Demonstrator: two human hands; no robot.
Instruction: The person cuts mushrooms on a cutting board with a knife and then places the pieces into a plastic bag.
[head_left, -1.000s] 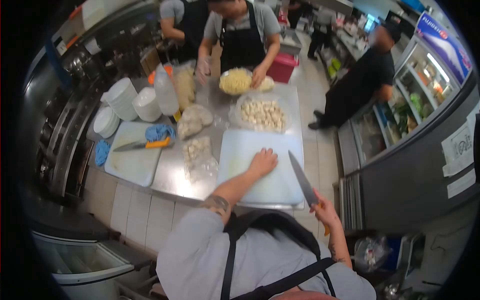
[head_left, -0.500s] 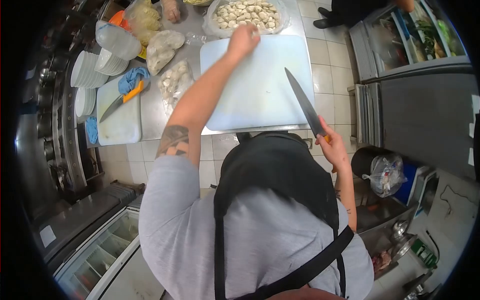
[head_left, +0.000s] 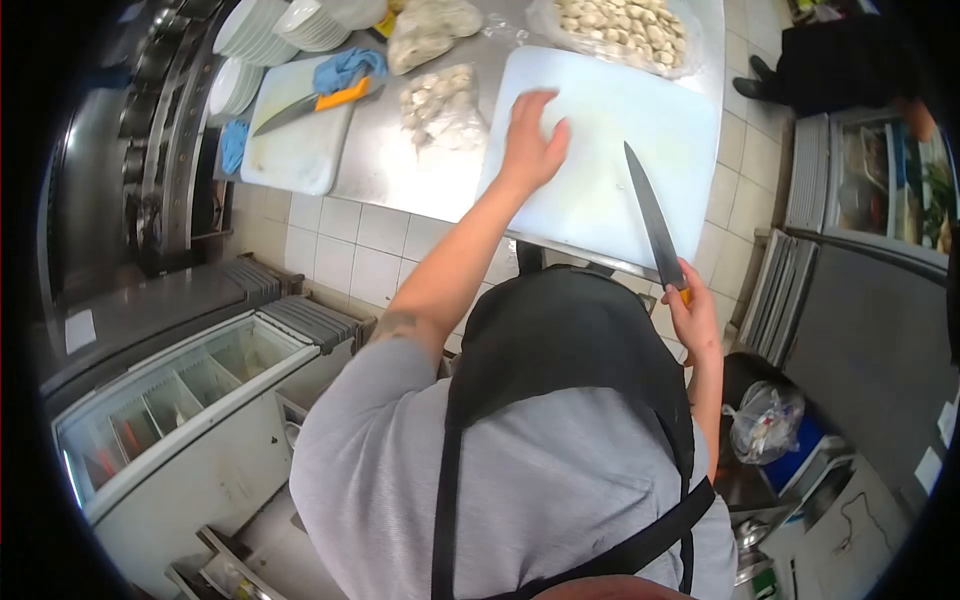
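My left hand [head_left: 532, 142] is over the left part of a large white cutting board [head_left: 600, 210], fingers apart and with nothing in it. In my right hand [head_left: 692, 308], at the board's near right edge, is the handle of a long knife [head_left: 652, 212]; its blade points away from me over the board. Behind the board lies a clear bag of small pale round pieces [head_left: 625, 28]. Another bag of pale pieces [head_left: 437, 108] rests on the metal table left of the board.
A smaller board [head_left: 292, 155] at the left bears an orange-handled knife [head_left: 343, 93] and a blue cloth [head_left: 350, 68]. Stacked white plates [head_left: 255, 32] stand behind it. A person in dark clothes [head_left: 835, 62] is at the upper right, by an open fridge [head_left: 880, 175].
The view has shifted, so the table sits higher and farther right. My left hand has come back from the bag of pale pieces to above the board, its fingers spread. The knife stays in my right hand.
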